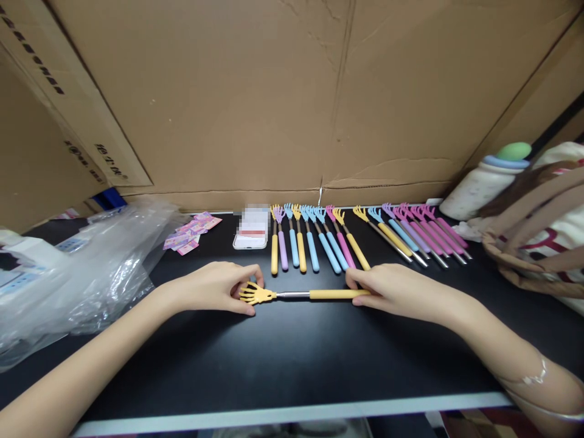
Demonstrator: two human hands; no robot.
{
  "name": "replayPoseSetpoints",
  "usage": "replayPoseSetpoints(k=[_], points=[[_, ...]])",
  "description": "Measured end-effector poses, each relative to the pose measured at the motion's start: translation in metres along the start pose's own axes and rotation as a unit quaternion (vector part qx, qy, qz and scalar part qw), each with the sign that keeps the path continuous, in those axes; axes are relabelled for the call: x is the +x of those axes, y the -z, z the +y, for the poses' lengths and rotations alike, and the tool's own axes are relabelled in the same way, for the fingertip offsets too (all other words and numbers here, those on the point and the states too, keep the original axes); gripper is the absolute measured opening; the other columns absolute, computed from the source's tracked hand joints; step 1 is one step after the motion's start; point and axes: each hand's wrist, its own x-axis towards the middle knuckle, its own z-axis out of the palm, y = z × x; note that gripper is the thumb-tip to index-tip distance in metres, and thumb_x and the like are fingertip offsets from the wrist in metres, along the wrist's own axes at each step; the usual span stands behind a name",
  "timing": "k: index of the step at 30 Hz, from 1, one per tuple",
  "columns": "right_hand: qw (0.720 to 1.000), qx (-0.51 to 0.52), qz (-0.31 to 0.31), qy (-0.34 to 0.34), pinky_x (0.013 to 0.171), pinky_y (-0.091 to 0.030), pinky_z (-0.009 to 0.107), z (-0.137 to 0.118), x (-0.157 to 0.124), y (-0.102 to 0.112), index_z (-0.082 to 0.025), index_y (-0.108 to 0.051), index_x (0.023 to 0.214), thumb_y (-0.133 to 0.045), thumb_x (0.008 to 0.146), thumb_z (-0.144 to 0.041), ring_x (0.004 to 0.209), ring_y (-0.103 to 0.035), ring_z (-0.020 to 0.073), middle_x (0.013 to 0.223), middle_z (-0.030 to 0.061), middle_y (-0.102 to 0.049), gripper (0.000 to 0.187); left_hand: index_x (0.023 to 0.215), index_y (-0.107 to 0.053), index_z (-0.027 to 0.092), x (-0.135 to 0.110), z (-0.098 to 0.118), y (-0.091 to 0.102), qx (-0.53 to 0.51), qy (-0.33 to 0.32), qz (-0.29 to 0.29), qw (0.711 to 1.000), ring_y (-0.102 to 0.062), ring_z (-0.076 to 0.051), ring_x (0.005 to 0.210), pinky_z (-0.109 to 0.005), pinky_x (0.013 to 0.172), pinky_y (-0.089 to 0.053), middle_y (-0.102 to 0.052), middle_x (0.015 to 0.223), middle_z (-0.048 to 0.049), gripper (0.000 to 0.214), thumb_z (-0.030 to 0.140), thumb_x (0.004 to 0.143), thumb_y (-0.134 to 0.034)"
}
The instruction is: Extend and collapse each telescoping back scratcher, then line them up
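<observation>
A yellow back scratcher (335, 294) with a metal shaft lies level across the middle of the black table. Around its hand-shaped head, at the left end, are the curled fingers of my left hand (228, 287). My right hand (387, 289) pinches the end of the yellow handle between thumb and fingers. Behind it is a row of back scratchers (312, 243) in yellow, purple, blue and pink, heads toward the cardboard. Farther right lies a second group of back scratchers (417, 234), slanted, with metal ends pointing toward me.
Clear plastic bags (91, 274) cover the table's left side. Small printed cards (191, 231) and a phone (250, 228) lie toward the back. At the right stand a white bottle (479, 185) and a beige bag (533, 237). A cardboard wall (255, 103) closes off the back.
</observation>
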Motion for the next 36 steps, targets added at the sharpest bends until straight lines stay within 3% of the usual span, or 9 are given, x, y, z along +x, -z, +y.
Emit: replayPoseSetpoints(k=[11, 36], points=[[0.996, -0.06, 0.063, 0.02, 0.054, -0.028, 0.025, 0.0023, 0.0056, -0.0054, -0.022, -0.05, 0.083, -0.045, 0.088, -0.036, 0.057, -0.054, 0.0153, 0.066, 0.0003, -0.058, 0.015, 0.103, -0.051, 0.025, 0.0005, 0.0014, 0.0, 0.02, 0.007, 0.005, 1.0, -0.051, -0.015, 0.064, -0.022, 0.055, -0.028, -0.052, 0.068, 0.0037, 0.036, 0.05, 0.077, -0.055], [0.999, -0.026, 0.032, -0.002, 0.057, -0.032, 0.025, 0.0015, 0.0049, -0.0051, -0.024, -0.049, 0.087, -0.048, 0.087, -0.048, 0.064, -0.057, 0.0178, 0.072, -0.0003, -0.06, 0.024, 0.104, -0.051, 0.026, 0.0007, 0.0018, -0.0021, 0.051, 0.01, 0.015, 0.999, -0.051, -0.015, 0.065, -0.022, 0.056, -0.029, -0.053, 0.07, 0.0036, 0.035, 0.049, 0.078, -0.053]])
